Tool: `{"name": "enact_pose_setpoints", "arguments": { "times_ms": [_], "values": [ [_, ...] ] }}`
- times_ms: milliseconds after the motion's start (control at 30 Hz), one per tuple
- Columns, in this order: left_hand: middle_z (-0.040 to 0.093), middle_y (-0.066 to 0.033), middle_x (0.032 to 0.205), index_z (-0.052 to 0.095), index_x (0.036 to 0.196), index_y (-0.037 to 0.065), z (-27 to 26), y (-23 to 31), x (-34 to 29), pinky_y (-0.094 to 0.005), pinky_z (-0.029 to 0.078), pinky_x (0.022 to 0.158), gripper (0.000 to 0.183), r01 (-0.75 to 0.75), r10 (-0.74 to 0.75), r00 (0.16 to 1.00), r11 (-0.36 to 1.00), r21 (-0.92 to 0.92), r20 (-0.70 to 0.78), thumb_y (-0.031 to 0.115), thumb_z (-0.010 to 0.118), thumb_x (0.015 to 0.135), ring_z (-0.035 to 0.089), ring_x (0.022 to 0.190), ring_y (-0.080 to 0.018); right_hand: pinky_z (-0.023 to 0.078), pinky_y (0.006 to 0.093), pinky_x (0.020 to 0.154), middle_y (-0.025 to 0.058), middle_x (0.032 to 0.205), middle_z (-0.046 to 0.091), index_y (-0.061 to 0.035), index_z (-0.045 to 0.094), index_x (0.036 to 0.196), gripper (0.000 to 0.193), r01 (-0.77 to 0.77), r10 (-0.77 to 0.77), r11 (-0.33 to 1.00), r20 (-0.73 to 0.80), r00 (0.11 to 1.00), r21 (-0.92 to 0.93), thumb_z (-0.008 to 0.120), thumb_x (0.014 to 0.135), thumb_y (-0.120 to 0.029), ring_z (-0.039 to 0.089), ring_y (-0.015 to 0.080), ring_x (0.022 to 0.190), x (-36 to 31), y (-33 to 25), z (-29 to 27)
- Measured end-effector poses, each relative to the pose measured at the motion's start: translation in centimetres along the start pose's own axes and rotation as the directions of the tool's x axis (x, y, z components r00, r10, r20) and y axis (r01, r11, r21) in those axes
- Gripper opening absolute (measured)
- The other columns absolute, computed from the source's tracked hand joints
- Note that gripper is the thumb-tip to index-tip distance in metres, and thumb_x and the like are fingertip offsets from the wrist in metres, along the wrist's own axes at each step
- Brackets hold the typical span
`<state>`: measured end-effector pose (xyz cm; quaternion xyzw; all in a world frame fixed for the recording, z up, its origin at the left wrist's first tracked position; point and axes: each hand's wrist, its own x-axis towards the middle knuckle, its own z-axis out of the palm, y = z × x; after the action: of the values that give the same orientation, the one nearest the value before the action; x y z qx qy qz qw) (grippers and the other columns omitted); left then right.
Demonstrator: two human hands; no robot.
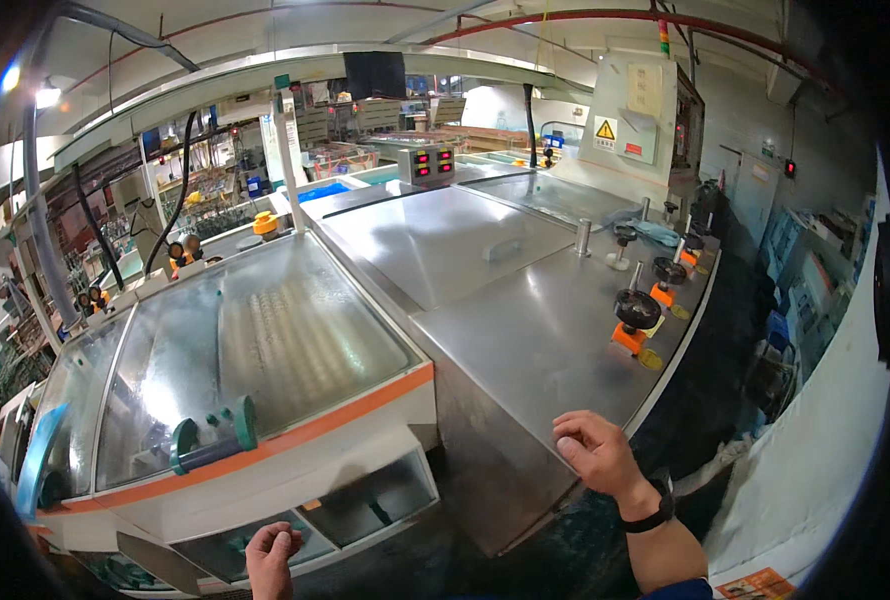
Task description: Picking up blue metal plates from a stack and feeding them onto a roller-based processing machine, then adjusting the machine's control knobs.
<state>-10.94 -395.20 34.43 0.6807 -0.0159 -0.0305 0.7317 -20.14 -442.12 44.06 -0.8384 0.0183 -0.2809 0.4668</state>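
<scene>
My left hand [270,558] is at the lower edge, its fingers curled in with the thumb against them. It is in front of the lower windows [365,505] of a white machine, and nothing shows in it. To the right, my right hand [601,455] hangs over the front right corner of a stainless steel cabinet [495,340]. Its fingers are loosely curled, with nothing visible in them; whether it touches the metal I cannot tell. A dark band [651,510] circles that wrist. On the left, a wet transparent cover [295,320] has a green-ended handle [215,445].
Black handwheels [637,309] on orange mounts line the steel cabinet's right edge. Farther back are a box with red displays [425,164] and a tall control cabinet [633,130]. A dark floor aisle [710,390] runs between the machine and a white wall [815,490].
</scene>
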Motion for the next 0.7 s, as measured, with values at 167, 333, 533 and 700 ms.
{"name": "enact_pose_setpoints", "arguments": {
  "times_ms": [167, 333, 533, 700],
  "values": [
    [0.07, -0.0082, 0.103, 0.066, 0.115, -0.002, 3.6, -0.2, -1.1, -0.0313, 0.053, 0.086, 0.026, 0.076, -0.077, 0.997, 0.996, -0.041, -0.01, 0.018, 0.063, 0.099, 0.067, 0.097, -0.0173, 0.053, 0.0292, 0.07, 0.0143, 0.107, 0.069, 0.0023, 0.069, 0.1, 0.018, 0.023, -0.021, 0.999, 0.053, 0.998, -0.046, 0.067, 0.088, -0.011, 0.065, 0.0178, 0.081, -0.1, -0.3, -0.1],
    [0.07, -0.0084, 0.103, 0.066, 0.114, -0.002, 5.1, -2.1, -1.2, -0.0317, 0.053, 0.087, 0.026, 0.144, -0.144, 0.989, 0.99, -0.009, -0.016, 0.018, 0.063, 0.099, 0.067, 0.096, -0.0181, 0.054, 0.0288, 0.071, 0.0128, 0.106, 0.069, 0.0007, 0.069, 0.098, 0.016, 0.01, -0.013, 0.999, 0.099, 0.995, 0.03, 0.066, 0.089, -0.012, 0.065, 0.0177, 0.081, -0.1, -0.1, -0.5],
    [0.069, -0.0106, 0.105, 0.064, 0.119, -0.003, 7.7, -2.5, -0.7, -0.034, 0.054, 0.089, 0.028, 0.212, -0.211, 0.976, 0.977, -0.018, 0.056, 0.018, 0.062, 0.1, 0.067, 0.099, -0.0218, 0.053, 0.0286, 0.07, 0.0123, 0.104, 0.07, 0.0001, 0.07, 0.098, 0.015, 0.053, -0.057, 0.998, 0.098, 0.994, 0.042, 0.065, 0.09, -0.012, 0.065, 0.0186, 0.081, -0.1, 0.1, -0.7],
    [0.07, -0.0104, 0.104, 0.064, 0.119, -0.003, 8.1, -2.6, 0.7, -0.0332, 0.054, 0.087, 0.028, 0.196, -0.191, 0.975, 0.98, -0.035, 0.118, 0.017, 0.061, 0.1, 0.067, 0.097, -0.0204, 0.054, 0.0311, 0.071, 0.0131, 0.102, 0.071, 0.0002, 0.07, 0.097, 0.014, 0.004, -0.005, 1.0, 0.063, 0.998, 0.024, 0.064, 0.09, -0.011, 0.067, 0.0219, 0.083, 0.0, -0.4, -0.2]
  ]
}}
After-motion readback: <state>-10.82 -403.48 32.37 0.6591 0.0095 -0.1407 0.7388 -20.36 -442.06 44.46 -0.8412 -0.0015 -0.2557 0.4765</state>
